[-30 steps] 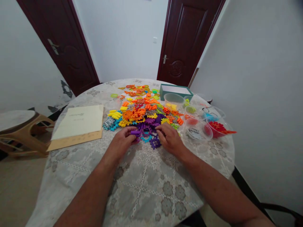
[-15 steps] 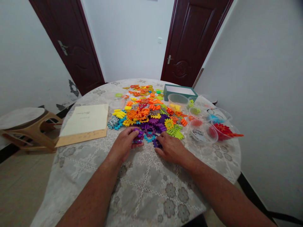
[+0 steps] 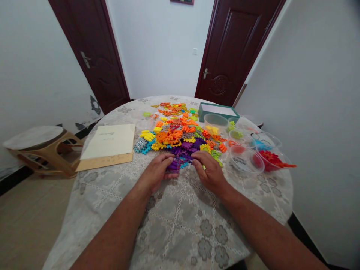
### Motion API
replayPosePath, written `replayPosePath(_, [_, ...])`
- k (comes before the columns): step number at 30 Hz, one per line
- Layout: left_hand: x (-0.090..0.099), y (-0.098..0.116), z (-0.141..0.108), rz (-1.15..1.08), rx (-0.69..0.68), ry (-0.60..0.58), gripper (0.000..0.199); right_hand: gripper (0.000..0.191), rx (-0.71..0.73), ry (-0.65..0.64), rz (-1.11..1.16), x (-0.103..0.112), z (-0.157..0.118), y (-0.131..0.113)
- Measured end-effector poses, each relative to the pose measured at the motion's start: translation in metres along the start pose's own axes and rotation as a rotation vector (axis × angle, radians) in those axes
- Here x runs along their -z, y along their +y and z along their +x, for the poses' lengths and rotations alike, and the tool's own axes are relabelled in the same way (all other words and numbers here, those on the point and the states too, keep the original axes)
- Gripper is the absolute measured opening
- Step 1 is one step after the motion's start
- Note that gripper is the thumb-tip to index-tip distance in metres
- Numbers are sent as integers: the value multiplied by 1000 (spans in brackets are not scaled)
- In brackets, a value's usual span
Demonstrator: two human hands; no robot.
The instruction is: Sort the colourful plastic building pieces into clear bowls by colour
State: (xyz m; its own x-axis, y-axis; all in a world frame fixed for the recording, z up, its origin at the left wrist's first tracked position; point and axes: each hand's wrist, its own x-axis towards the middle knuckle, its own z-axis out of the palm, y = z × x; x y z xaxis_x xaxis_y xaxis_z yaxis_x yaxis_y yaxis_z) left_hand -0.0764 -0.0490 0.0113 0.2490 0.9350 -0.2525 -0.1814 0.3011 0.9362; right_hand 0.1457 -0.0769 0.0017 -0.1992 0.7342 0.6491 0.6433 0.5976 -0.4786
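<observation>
Heap: gear-edged plastic pieces (image 3: 171, 137) are lying loose on the table (image 3: 174, 232), running from the near middle to the far side, with orange, yellow, purple, blue, grey and lime mixing and overlapping.
Left hand: the hand (image 3: 156, 170) is half closing at the heap's near edge, thumb and fingers holding purple pieces (image 3: 174, 164); their number is not showing clearly.
Right hand: the other hand (image 3: 209, 170) is curling partly open beside the purple area; whether it is gripping anything, I cannot tell.
Clear tubs: these (image 3: 216, 120) are standing to the right, several holding mainly one colour: red pieces (image 3: 268, 157), grey pieces (image 3: 239, 164), blue pieces (image 3: 261, 145) and yellow pieces (image 3: 212, 130).
Progress: a portion is sitting in tubs, while many more pieces are remaining outside, so the work is apparently far from finished.
Edges: a green box (image 3: 215, 117) is resting far right, papers (image 3: 109, 140) left.
</observation>
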Motion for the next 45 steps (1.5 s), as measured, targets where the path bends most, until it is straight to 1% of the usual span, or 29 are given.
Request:
replayPosePath(2, [0, -1, -1, -75, 21, -48, 27, 20, 69, -8, 34, -5, -2, -4])
replayPosePath(5, [1, -2, -3, -166, 51, -165, 34, 24, 156, -84, 35, -15, -5, -5])
replayPosePath(7, [2, -2, -4, -177, 56, -225, 41, 23, 201, -145, 8, -22, -5, -6])
replayPosePath(9, [2, -1, -4, -148, 49, -238, 47, 22, 236, -195, -16, -26, -4, -8])
replayPosePath(11, [2, 0, -4, -123, 32, -212, 48, 23, 255, -217, -11, -29, -3, -9])
replayPosePath(13, [3, 1, -4, -126, 15, -168, 47, 26, 235, -181, 0, -29, -3, -7])
replayPosePath(16, [4, 4, 0, -177, -25, -68, 45, 28, 125, -75, -83, -25, -1, 6])
replayPosePath(18, [6, 5, 3, -216, -60, 9, 43, 29, 50, -59, -209, -22, 1, 19])
replayPosePath(20, [7, 4, 5, -248, -82, 57, 41, 28, -7, -91, -348, -20, 2, 30])
replayPosePath(23, [7, 4, 6, -263, -88, 71, 38, 26, -51, -173, -505, -20, 3, 39])
replayPosePath(26, [6, 6, 2, -243, -75, 55, 38, 33, -68, -242, -577, -22, 2, 40])
replayPosePath(28, [5, 7, 0, -235, -66, 53, 38, 37, -69, -248, -574, -22, 3, 40])
replayPosePath(31, [6, 8, 0, -252, -64, 65, 36, 35, -38, -184, -495, -17, 4, 40])
replayPosePath(34, [7, 5, 2, -284, -54, 47, 33, 33, -20, -56, -344, -10, 4, 38])
replayPosePath(36, [8, 3, 4, -303, -52, 30, 31, 30, -54, 22, -202, -9, 2, 35])
replayPosePath(37, [8, 3, 4, -310, -51, 24, 32, 27, -93, 48, -114, -9, 1, 33])
replayPosePath(39, [7, 2, 4, -314, -45, 15, 36, 21, -217, 50, 107, -13, -2, 26])
replayPosePath(42, [4, 2, 1, -279, -30, -21, 50, 16, -424, -17, 454, -23, -6, 12])
replayPosePath(43, [3, 2, 0, -253, -30, -47, 54, 17, -469, -39, 540, -27, -7, 7])
replayPosePath(45, [1, -1, -1, -197, -41, -122, 59, 21, -511, -66, 652, -33, -7, -2])
